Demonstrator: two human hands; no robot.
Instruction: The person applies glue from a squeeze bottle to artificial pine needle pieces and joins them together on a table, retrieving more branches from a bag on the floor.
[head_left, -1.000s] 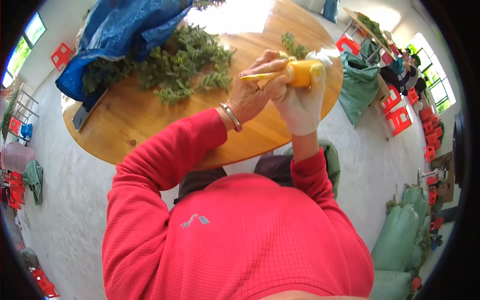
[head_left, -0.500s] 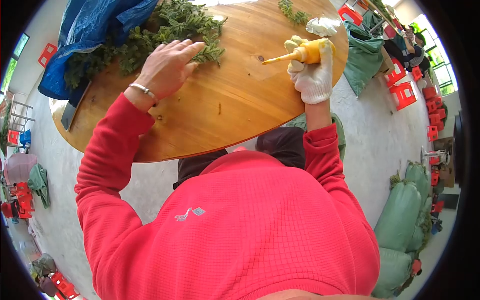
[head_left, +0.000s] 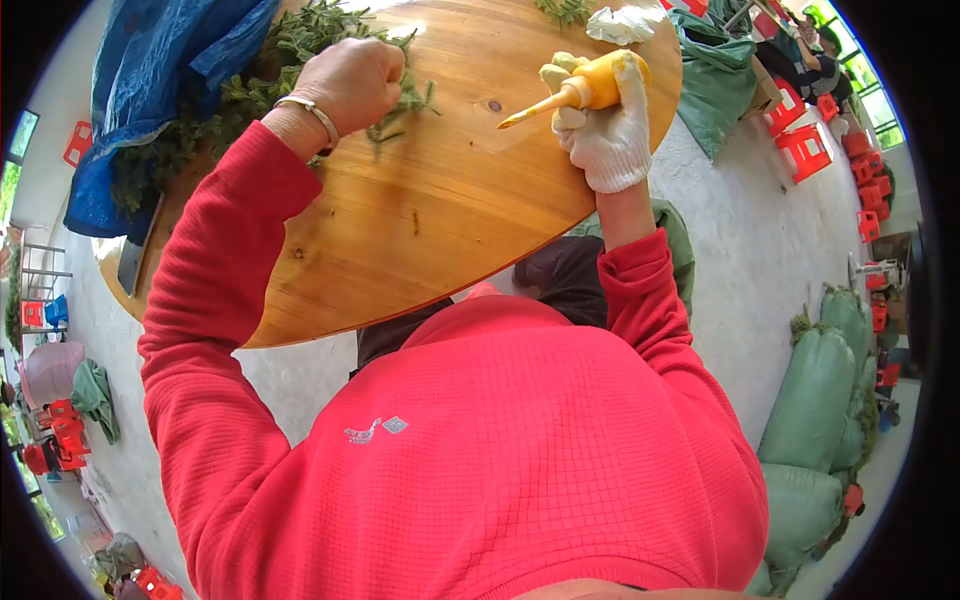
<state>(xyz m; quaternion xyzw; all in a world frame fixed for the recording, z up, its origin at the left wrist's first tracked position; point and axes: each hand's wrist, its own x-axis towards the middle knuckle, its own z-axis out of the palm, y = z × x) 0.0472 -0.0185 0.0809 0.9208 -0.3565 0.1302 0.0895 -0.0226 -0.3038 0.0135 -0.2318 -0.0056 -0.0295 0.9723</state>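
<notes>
My left hand (head_left: pixel 352 88), bare with a bangle at the wrist, is closed over the edge of the green sprigs (head_left: pixel 240 105). Its fingers are curled round a sprig, with needles showing below and to the right of the fist. My right hand (head_left: pixel 608 135), in a white glove with yellowed fingertips, is wrapped round a yellow squeeze bottle (head_left: pixel 600 82), whose long tapered nozzle points left over the wooden table (head_left: pixel 440 215). A crumpled white tissue (head_left: pixel 620 25) lies beyond the bottle, beside a small sprig (head_left: pixel 562 10).
A blue tarp bag (head_left: pixel 150 90) stands at the table's left, with a dark flat blade-like object (head_left: pixel 133 262) at the edge. Green sacks (head_left: pixel 812 400) lie at the right. Red stools (head_left: pixel 803 150) and another person (head_left: pixel 815 70) are at the upper right.
My left hand came away from the bottle, moved left to the sprigs and closed from an open reach. My right hand still holds the bottle; the view has shifted.
</notes>
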